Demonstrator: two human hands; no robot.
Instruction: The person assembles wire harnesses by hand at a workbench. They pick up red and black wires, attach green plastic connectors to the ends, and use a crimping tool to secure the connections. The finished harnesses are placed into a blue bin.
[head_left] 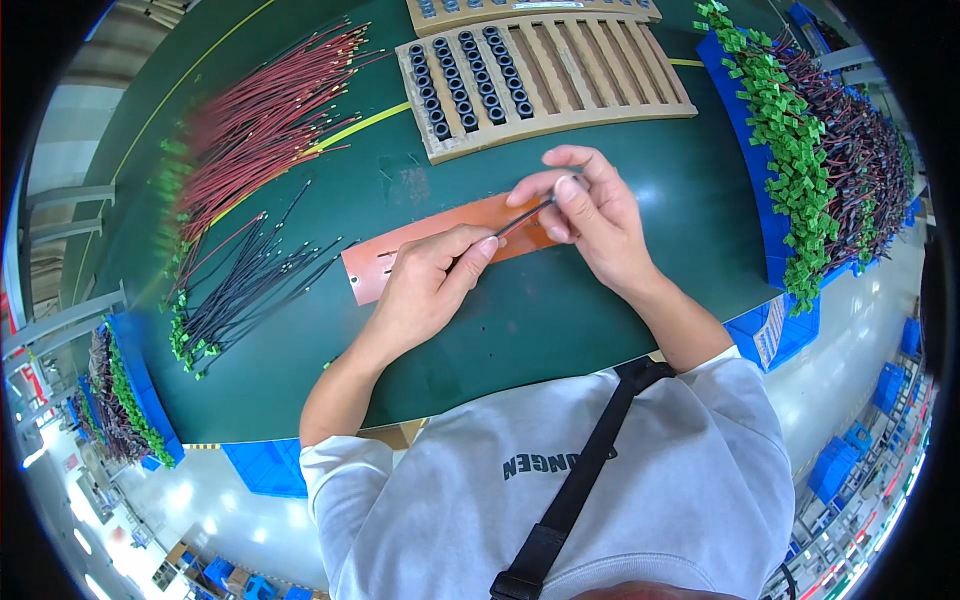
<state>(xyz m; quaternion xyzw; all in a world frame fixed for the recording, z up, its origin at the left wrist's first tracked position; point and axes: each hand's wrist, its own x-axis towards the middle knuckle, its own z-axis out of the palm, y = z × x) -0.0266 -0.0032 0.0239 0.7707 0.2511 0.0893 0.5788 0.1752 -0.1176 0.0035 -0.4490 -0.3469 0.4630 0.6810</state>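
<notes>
your dark wire (524, 215) in mid-handling, held above the orange plate (372, 268) at the centre of the green table (690, 220). your left hand (432, 272), on the near left, pinches the wire between thumb and forefinger. your right hand (592, 212), on the far right, curls its fingers about the wire's other end; whether they press on it, you cannot tell from this angle. for this piece, the work appears underway and unfinished, the wire being in your hands. red wires (285, 120) at far left and black wires (255, 290) nearer you lie loose; which are finished cannot be told. beyond the plate, black rings (469, 121) occupy four columns at the left of the tray (560, 129), while its right part shows brown grooves. at right, a blue bin (742, 150) is heaped with wires bearing green connectors (790, 165), perhaps completed stock.
</notes>
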